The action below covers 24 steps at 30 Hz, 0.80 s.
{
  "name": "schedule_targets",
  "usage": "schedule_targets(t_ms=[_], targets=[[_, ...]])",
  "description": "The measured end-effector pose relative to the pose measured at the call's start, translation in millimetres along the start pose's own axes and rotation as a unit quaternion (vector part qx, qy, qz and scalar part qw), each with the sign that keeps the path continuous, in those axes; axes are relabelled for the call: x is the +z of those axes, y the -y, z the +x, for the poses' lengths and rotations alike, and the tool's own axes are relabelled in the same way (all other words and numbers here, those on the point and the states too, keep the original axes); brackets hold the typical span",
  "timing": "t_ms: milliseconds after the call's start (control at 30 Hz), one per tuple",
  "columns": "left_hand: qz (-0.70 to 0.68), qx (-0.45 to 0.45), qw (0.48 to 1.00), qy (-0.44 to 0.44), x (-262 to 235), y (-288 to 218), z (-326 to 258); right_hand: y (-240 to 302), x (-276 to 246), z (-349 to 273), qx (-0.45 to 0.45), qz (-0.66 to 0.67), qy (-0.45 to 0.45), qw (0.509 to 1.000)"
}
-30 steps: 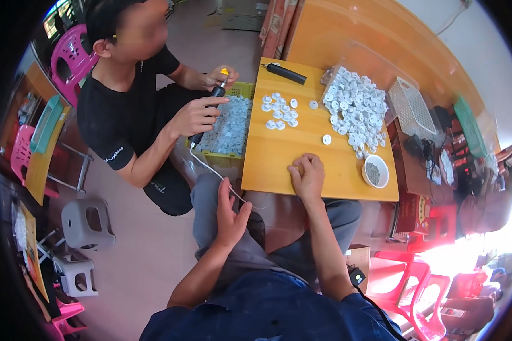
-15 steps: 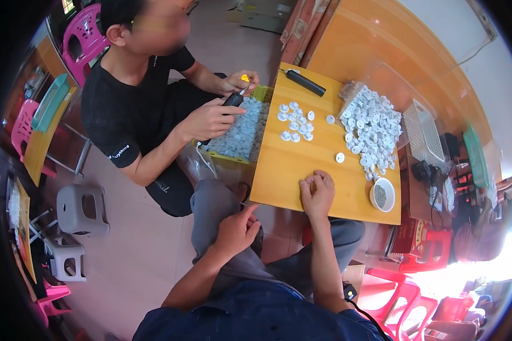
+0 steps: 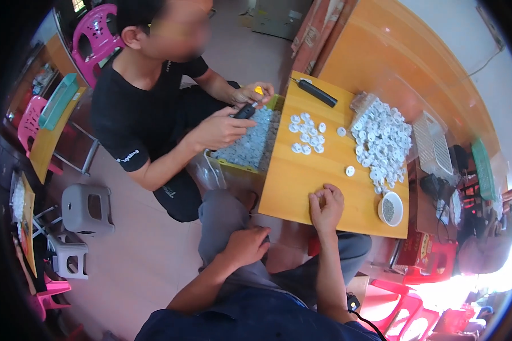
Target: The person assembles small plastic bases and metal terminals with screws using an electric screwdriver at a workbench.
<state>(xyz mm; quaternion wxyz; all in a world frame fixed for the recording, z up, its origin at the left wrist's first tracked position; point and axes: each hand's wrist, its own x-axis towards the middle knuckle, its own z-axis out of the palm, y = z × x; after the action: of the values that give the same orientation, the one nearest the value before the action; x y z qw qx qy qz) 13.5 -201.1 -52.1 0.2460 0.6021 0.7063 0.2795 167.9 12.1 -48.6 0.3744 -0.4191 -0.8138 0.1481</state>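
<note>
My left hand (image 3: 246,247) rests over my thigh, its fingers loosely stretched and nothing in them. At the near edge of the yellow wooden table (image 3: 290,196), my right hand (image 3: 327,207) lies palm up with bent fingers. A gap shows between its thumb and fingers, and I see nothing held. Beyond it are a single white round plastic piece (image 3: 350,170) and a cluster of similar pieces (image 3: 308,134). A large heap of them (image 3: 381,139) spills from a clear container. Right of my right hand stands a white bowl (image 3: 398,208) of small metal parts (image 3: 387,209).
On the left, a co-worker holds a black electric screwdriver (image 3: 246,111) and a small yellow piece (image 3: 259,90) above a yellow crate (image 3: 242,166) of pale parts. Another black screwdriver (image 3: 317,92) lies at the table's far edge. A grey stool (image 3: 81,210) stands on the floor.
The whole view has shifted, so the table sits lower and further right. My left hand's fingers have drawn back from the table edge. My right hand stays at the table's near edge.
</note>
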Motion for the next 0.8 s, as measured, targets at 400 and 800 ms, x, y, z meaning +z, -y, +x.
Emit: schedule_targets(t_ms=[400,800], targets=[[0.015,-0.007,0.998,0.057,-1,-5,2,0,-2,0,0.015,0.011,0.014,1.000],[0.008,0.003,0.998,0.057,-6,-6,1,-1,0,1,-0.007,0.011,-0.006,1.000]])
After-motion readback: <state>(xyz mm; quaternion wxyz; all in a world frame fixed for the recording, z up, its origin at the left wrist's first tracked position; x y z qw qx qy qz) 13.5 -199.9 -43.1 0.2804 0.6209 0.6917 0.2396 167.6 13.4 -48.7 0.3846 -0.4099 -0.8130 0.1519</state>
